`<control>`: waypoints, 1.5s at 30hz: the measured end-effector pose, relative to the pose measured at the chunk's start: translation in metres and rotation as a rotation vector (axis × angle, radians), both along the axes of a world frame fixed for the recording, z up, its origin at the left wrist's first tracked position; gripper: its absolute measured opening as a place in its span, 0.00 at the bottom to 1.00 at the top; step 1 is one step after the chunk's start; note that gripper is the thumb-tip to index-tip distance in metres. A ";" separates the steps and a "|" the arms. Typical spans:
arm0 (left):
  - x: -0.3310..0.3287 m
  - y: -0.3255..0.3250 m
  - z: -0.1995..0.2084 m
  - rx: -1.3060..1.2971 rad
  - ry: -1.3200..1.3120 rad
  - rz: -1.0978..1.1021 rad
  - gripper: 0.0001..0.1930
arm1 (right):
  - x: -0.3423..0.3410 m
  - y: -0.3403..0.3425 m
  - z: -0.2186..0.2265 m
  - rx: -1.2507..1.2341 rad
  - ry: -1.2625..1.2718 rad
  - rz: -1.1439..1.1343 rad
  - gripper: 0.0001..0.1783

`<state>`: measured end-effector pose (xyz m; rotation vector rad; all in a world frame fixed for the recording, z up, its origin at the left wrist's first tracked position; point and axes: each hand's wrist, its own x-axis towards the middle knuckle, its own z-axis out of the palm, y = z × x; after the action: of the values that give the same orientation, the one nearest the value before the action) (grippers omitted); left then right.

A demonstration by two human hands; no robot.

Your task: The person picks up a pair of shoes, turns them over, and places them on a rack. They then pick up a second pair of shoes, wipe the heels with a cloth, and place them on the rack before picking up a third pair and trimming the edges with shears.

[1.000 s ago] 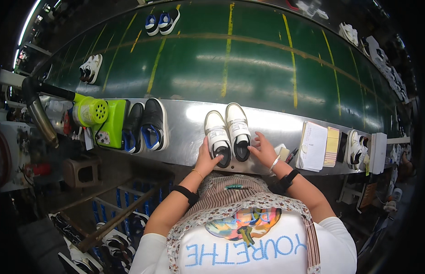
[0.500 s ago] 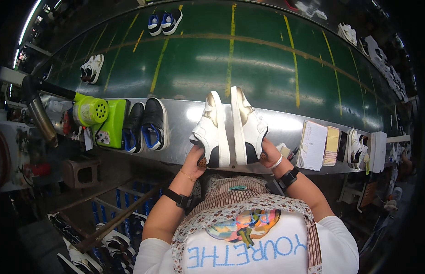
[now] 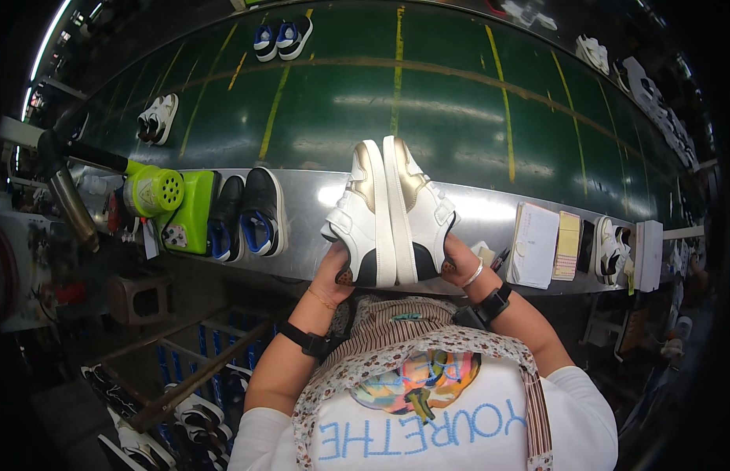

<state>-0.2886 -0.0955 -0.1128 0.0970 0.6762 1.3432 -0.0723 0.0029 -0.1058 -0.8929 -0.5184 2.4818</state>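
Two white sneakers with gold toe sections and black heel panels are held over the metal ledge, toes pointing away from me and soles turned toward each other. My left hand (image 3: 333, 265) grips the left sneaker (image 3: 358, 224) by its heel, the fingers partly inside the opening. The right sneaker (image 3: 421, 216) is gripped at its heel by my right hand (image 3: 461, 261), whose fingers are mostly hidden behind the shoe. Along their length the pale soles touch or nearly touch.
A green belt (image 3: 443, 94) with yellow lines runs beyond the metal ledge (image 3: 310, 204). Left stand black shoes (image 3: 263, 212) with blue linings and a lime-green hot-air blower (image 3: 157, 191). To the right lie a notebook (image 3: 535, 245), a yellow pad (image 3: 567, 247) and white shoes (image 3: 608, 251).
Both sneakers have come together: the gap between their soles has closed at the toes and narrowed toward the heels. My hands still hold them by the heels.
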 end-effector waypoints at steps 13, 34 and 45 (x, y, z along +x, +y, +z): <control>-0.015 -0.002 0.022 0.283 0.019 0.105 0.30 | 0.016 0.007 0.025 0.295 0.187 0.029 0.38; -0.020 0.006 0.068 0.310 0.272 -0.070 0.30 | 0.009 0.025 0.036 0.335 0.141 0.095 0.37; -0.044 0.016 0.078 0.124 0.680 -0.101 0.28 | 0.009 0.041 0.069 0.798 -0.312 0.269 0.31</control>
<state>-0.3321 -0.0796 -0.0344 0.7019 1.1367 1.2488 -0.0633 0.0442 -0.0364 -0.8925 -1.6714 2.0277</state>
